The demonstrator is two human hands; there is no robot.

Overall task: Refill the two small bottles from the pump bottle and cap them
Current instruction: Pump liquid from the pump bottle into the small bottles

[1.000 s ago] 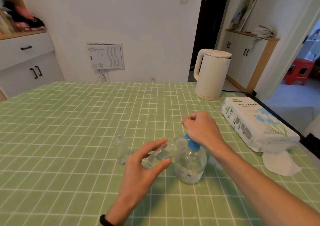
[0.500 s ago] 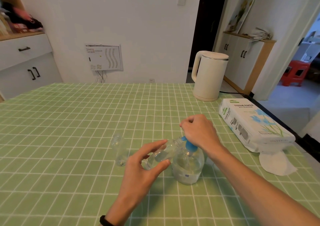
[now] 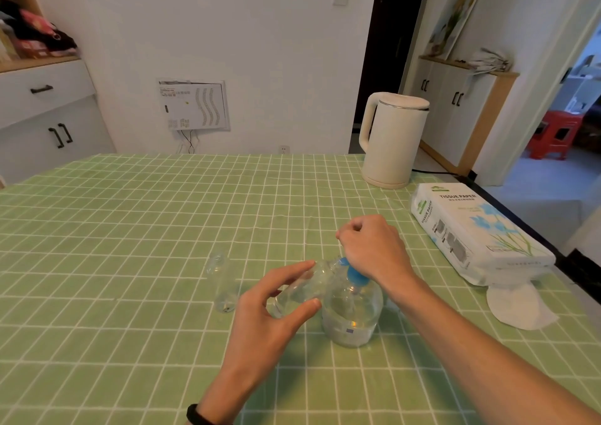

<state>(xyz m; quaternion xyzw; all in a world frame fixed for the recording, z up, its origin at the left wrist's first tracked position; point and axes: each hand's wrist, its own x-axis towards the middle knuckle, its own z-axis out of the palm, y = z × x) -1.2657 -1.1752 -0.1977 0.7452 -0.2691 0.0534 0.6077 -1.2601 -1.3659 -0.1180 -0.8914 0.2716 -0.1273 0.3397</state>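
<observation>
Small bottle point(image 3: 302, 289) held to the pump bottle point(image 3: 353, 317)
Left hand point(image 3: 260, 322) grips it tilted, mouth at the nozzle; right hand point(image 3: 374, 249) curls over the blue pump head. Second small bottle point(image 3: 222, 281) stands on the table point(image 3: 130, 229), just left.

- Shows the kettle point(image 3: 395, 138), the tissue pack point(image 3: 481, 236) and the pump bottle point(image 3: 353, 317) a touch further left in the view than a second ago, through a small turn of the camera.
- Puts the right hand point(image 3: 374, 249) on the pump slightly left too, in step with that bottle.
- Shows the left hand point(image 3: 273, 317), round the small bottle point(image 3: 299, 289), a shade higher than half a second ago; too slight to say more.
</observation>
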